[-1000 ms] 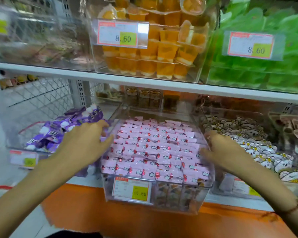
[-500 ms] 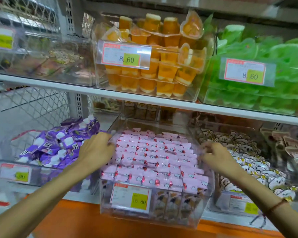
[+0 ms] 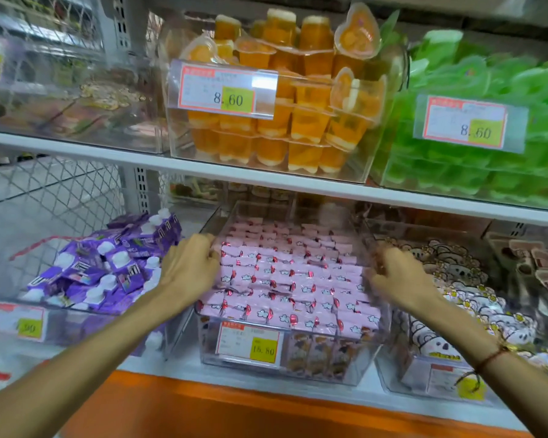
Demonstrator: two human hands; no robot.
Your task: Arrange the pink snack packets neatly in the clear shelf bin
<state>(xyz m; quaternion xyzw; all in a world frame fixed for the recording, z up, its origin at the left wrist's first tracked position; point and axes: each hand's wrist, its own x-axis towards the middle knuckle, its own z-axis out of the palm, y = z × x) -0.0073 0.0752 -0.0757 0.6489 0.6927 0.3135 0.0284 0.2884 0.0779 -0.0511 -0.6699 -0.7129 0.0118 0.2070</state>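
Rows of pink snack packets (image 3: 285,279) fill the clear shelf bin (image 3: 355,365) in the middle of the lower shelf, lying flat in fairly even lines. My left hand (image 3: 187,267) is at the bin's left wall, fingers curled over its rim. My right hand (image 3: 393,273) is at the right wall, blurred by motion, with its fingers curled at the rim. A price tag (image 3: 249,343) hangs on the bin's front.
A bin of purple packets (image 3: 108,267) stands to the left, and a bin of white cartoon-print packets (image 3: 475,298) to the right. The upper shelf (image 3: 266,178) overhangs closely, carrying orange jelly cups (image 3: 298,115) and green jelly cups (image 3: 487,153). An orange ledge (image 3: 234,412) runs below.
The pink packet bin has slid back under the upper shelf with both hands on its sides. The hands have moved forward with it, and the view has tilted up.
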